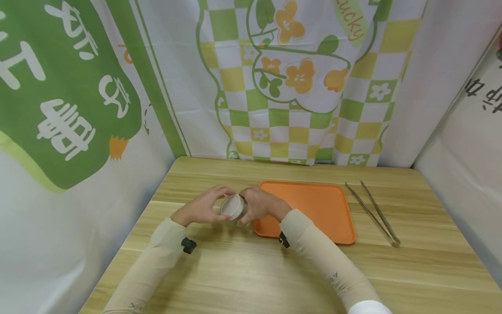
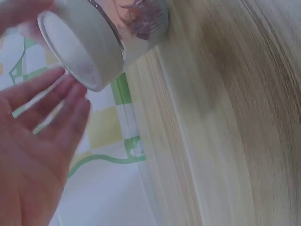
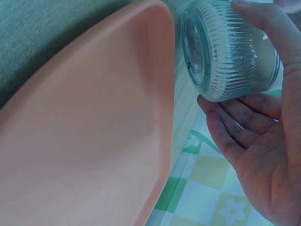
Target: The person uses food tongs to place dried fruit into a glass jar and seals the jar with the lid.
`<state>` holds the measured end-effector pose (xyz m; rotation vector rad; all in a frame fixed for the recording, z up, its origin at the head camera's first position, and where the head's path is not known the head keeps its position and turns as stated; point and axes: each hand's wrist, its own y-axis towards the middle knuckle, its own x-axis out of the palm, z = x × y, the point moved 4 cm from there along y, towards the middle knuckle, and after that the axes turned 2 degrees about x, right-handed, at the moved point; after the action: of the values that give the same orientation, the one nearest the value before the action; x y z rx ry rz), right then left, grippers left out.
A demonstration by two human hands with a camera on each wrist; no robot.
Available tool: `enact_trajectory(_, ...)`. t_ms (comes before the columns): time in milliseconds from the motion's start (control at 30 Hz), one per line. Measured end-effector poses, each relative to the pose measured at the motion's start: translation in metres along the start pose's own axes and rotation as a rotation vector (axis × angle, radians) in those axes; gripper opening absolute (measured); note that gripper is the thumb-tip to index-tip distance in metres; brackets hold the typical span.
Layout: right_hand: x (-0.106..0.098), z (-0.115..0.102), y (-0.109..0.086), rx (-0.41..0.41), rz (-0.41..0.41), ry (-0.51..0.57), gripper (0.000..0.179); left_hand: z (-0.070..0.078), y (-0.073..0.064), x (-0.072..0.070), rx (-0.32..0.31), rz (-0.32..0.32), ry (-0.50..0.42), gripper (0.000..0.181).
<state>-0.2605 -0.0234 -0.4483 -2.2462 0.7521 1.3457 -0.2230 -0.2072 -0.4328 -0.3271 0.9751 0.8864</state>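
Both hands meet around a small ribbed glass jar (image 3: pixel 230 52) with a white lid (image 2: pixel 84 44), tilted on its side just above the table. My right hand (image 1: pixel 260 204) grips the glass body, its thumb on one side and fingers on the other. At the lid, my left hand (image 1: pixel 205 205) has its thumb and fingertips on opposite sides of the rim. The left fingers (image 2: pixel 51 94) look fairly straight and slightly blurred in the left wrist view. Something pinkish shows through the glass there; what it is I cannot tell.
An orange tray (image 1: pixel 310 209) lies right of the jar, partly beneath the right wrist. Long metal tweezers (image 1: pixel 374 213) rest farther right on the wooden table (image 1: pixel 243 279). Printed cloth (image 1: pixel 282 131) hangs along the table's back and sides.
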Motion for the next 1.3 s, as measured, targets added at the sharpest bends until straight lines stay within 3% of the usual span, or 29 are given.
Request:
enact_trajectory(167, 0.001, 0.001, 0.001, 0.009, -0.005, 0.009, 0.050, -0.001, 0.000, 0.001, -0.150, 0.030, 0.024, 0.072)
enact_trajectory(267, 0.001, 0.001, 0.001, 0.005, -0.001, 0.015, 0.048, -0.003, 0.000, 0.002, -0.187, 0.040, 0.024, 0.067)
enact_trajectory(567, 0.002, 0.001, 0.002, 0.006, -0.001, -0.005, 0.053, -0.008, -0.002, 0.001, -0.045, -0.001, 0.007, 0.061)
enact_trajectory(900, 0.002, 0.000, 0.002, -0.016, 0.011, 0.008, 0.053, -0.008, -0.003, 0.001, -0.097, 0.027, -0.028, 0.066)
enact_trajectory(1300, 0.013, 0.004, 0.005, -0.069, 0.088, 0.127, 0.058, -0.012, 0.002, 0.002, -0.049, 0.041, -0.014, 0.068)
